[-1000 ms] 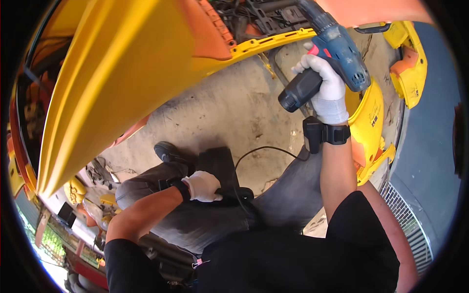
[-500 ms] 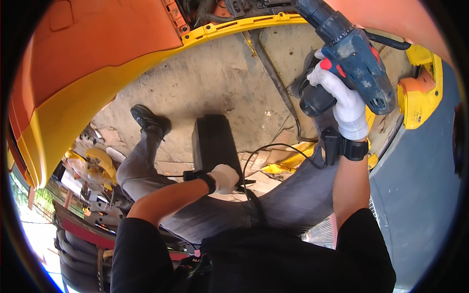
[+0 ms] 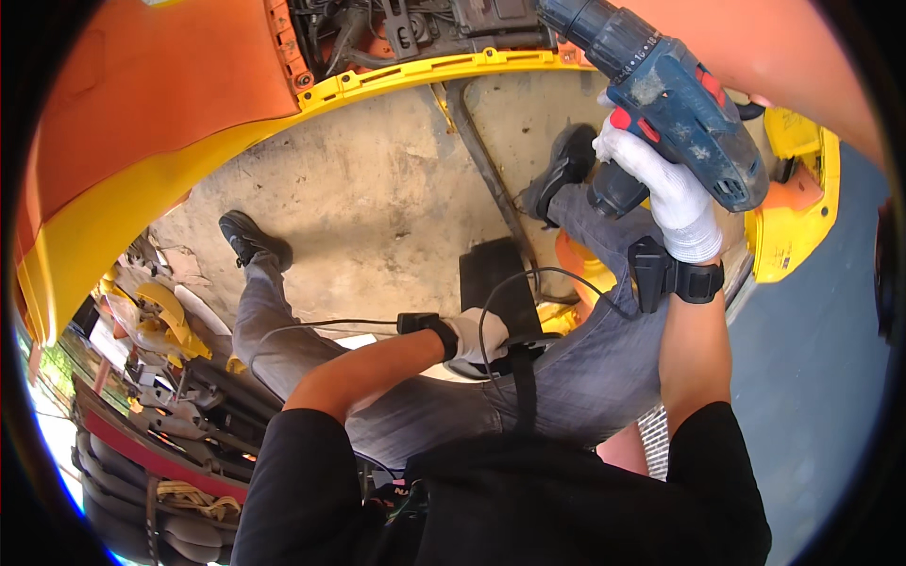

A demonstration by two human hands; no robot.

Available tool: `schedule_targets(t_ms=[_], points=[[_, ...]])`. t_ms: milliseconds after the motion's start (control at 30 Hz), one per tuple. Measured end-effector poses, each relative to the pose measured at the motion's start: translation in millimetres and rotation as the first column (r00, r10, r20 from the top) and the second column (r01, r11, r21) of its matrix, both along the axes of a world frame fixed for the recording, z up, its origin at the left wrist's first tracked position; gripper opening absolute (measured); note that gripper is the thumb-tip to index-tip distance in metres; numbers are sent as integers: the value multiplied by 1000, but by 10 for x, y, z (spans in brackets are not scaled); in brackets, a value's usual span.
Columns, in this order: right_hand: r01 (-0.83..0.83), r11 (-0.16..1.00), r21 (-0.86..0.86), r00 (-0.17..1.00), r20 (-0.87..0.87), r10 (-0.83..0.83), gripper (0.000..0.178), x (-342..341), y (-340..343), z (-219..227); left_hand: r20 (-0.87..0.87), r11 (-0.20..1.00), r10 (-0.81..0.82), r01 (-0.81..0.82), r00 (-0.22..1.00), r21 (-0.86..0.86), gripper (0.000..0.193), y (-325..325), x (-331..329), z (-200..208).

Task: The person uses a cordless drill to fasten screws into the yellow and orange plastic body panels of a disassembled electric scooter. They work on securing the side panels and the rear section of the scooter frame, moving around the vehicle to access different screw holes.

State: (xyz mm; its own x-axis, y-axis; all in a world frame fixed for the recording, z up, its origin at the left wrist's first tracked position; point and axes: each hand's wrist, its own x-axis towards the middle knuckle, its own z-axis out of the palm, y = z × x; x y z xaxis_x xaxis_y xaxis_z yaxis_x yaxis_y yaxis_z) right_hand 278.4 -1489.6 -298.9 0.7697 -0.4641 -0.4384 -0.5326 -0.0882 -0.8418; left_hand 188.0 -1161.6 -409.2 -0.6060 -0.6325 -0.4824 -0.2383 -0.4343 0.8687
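Note:
My right hand (image 3: 651, 170), in a white knitted glove, is closed round the grip of a blue and black cordless drill (image 3: 694, 118) with red switches. It is raised at the upper right, its black chuck pointing to the upper left. My left hand (image 3: 477, 335), also gloved, is closed on the near end of a long black box-shaped bag (image 3: 495, 283) between my legs. Some of its fingers are hidden. A black strap (image 3: 525, 391) runs from the bag's near end toward my waist, and a thin black cable (image 3: 538, 271) loops above the hand.
Ahead curves an orange vehicle body (image 3: 170, 104) with a yellow edge panel (image 3: 415, 71) and an engine bay (image 3: 425, 28). A dark hose (image 3: 486, 165) lies on the concrete floor (image 3: 359, 160). Yellow parts (image 3: 793, 231) stand right; assorted parts (image 3: 160, 321) lie left.
My left hand and the black bag have moved right, nearer my right leg. The drill stays raised in my right hand, slightly more tilted. The view has shifted, showing more engine bay.

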Motion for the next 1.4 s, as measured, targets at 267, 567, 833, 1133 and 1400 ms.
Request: schedule_targets(t_ms=[267, 567, 833, 1133, 1400], points=[[-155, 987, 37, 987, 47, 153, 33, 159, -158, -49, 116, 992, -127, 124, 985, 31, 36, -300, 145, 107], [-178, 976, 122, 973, 171, 156, 26, 7, -86, 119, 122, 940, -121, 74, 985, 334, 51, -462, 562, 411], [-265, 963, 57, 840, 504, 201, 27, -232, -78, 126, 154, 375, 879, -854, 451, 361, 30, -396, 1400, 778], [-374, 917, 139, 787, 571, 234, 33, -565, 104, 180, 218, 23, 975, -998, 33, 50, 22, -530, 1290, 1372], [-264, 956, -127, 800, 525, 290, 28, -160, 734, 324, 78, -158, 986, -979, -149, 129, 26, 0, 1229, 1242]])
